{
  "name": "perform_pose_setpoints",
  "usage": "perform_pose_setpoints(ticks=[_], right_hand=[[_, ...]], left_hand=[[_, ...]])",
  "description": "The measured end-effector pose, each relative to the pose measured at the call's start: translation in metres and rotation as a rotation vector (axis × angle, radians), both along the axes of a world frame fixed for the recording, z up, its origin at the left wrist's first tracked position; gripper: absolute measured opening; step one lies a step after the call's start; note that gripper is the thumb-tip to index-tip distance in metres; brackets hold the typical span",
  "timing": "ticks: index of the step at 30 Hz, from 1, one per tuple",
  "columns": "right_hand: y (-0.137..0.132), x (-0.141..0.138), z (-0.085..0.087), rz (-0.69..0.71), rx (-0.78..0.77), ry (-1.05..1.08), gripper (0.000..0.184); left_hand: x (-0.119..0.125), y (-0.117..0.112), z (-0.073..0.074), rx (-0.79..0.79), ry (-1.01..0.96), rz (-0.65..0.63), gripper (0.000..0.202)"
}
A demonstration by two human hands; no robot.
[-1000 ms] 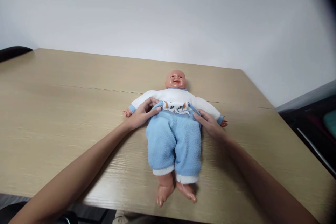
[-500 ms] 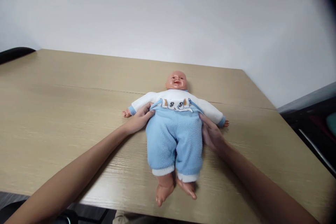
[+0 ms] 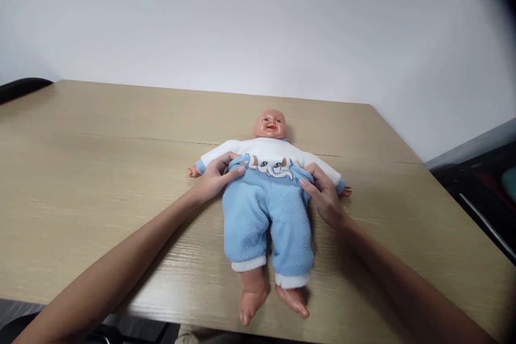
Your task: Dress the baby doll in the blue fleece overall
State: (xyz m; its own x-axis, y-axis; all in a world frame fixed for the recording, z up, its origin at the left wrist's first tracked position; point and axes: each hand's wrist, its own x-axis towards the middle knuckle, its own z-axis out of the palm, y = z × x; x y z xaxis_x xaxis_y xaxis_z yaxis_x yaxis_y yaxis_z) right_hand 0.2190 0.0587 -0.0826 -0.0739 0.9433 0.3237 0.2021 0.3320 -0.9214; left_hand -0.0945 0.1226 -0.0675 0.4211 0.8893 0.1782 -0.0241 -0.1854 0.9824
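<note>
The baby doll (image 3: 264, 148) lies face-up on your wood-grain table (image 3: 121, 183), head at 12 o'clock, 2 bare feet (image 3: 252, 301) at 6. At its waist, your left hand (image 3: 212, 178) at 9 o'clock and right hand (image 3: 325, 193) at 3 each pinch the light-blue fleece trousers (image 3: 248, 207), elephant appliqué (image 3: 271, 166) between them.

Doll head (image 3: 269, 124): glossy, smooth plastic look; trousers (image 3: 250, 209): nubbly matt cloth; table (image 3: 121, 183): wood-grained, slight sheen.
</note>
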Motion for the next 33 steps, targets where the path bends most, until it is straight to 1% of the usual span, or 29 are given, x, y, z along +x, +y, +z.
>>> perform_pose_setpoints(ticks=[1,3,6,9,10,12,14,15,17,18,20,22,23,25,28,30,33], right_hand=[[0.003,-0.001,0.004,-0.008,0.045,-0.029,0.029],[0.013,-0.004,0.010,-0.047,0.057,-0.040,0.029],[0.027,-0.006,0.007,-0.133,-0.044,-0.049,0.037],[0.027,-0.001,-0.005,-0.155,-0.130,-0.148,0.044],[0.024,0.001,-0.008,-0.155,-0.132,-0.195,0.045],[0.014,0.006,-0.013,-0.158,-0.110,-0.260,0.045],[0.004,0.006,-0.016,-0.159,-0.125,-0.233,0.040],[0.001,0.004,-0.017,-0.154,-0.164,-0.169,0.036],[-0.003,-0.004,-0.019,-0.142,-0.273,0.057,0.032],[-0.004,-0.010,-0.020,-0.133,-0.331,0.189,0.036],[-0.004,-0.020,-0.022,-0.118,-0.435,0.405,0.046],[-0.004,-0.026,-0.022,-0.146,-0.523,0.510,0.052],[-0.004,-0.027,-0.022,-0.175,-0.559,0.533,0.053],[-0.004,-0.026,-0.022,-0.227,-0.586,0.550,0.054],[-0.001,-0.022,-0.023,-0.212,-0.528,0.509,0.053],[0.002,-0.020,-0.023,-0.180,-0.469,0.469,0.051],[0.006,-0.019,-0.025,-0.167,-0.416,0.457,0.049]], left_hand=[[0.003,0.001,0.002,0.005,-0.011,0.005,0.033],[0.009,0.004,0.004,0.022,-0.048,0.037,0.033],[0.013,0.008,0.001,0.009,-0.054,0.111,0.037],[0.005,0.007,-0.006,0.001,0.114,0.137,0.041],[0.001,0.006,-0.008,0.026,0.197,0.138,0.042],[-0.008,0.002,-0.011,0.127,0.360,0.130,0.043],[-0.013,-0.004,-0.010,0.192,0.449,0.089,0.043],[-0.013,-0.007,-0.010,0.179,0.452,0.060,0.043],[-0.010,-0.013,-0.010,0.063,0.377,0.044,0.042],[-0.007,-0.015,-0.010,-0.017,0.317,0.067,0.041],[0.001,-0.020,-0.014,-0.144,0.191,0.171,0.042],[0.009,-0.023,-0.018,-0.217,0.097,0.269,0.044],[0.012,-0.024,-0.020,-0.231,0.070,0.297,0.045],[0.016,-0.025,-0.023,-0.223,0.054,0.314,0.047],[0.015,-0.021,-0.023,-0.173,0.056,0.301,0.047],[0.011,-0.016,-0.022,-0.133,0.039,0.268,0.047],[0.004,-0.007,-0.021,-0.087,0.024,0.164,0.048]])
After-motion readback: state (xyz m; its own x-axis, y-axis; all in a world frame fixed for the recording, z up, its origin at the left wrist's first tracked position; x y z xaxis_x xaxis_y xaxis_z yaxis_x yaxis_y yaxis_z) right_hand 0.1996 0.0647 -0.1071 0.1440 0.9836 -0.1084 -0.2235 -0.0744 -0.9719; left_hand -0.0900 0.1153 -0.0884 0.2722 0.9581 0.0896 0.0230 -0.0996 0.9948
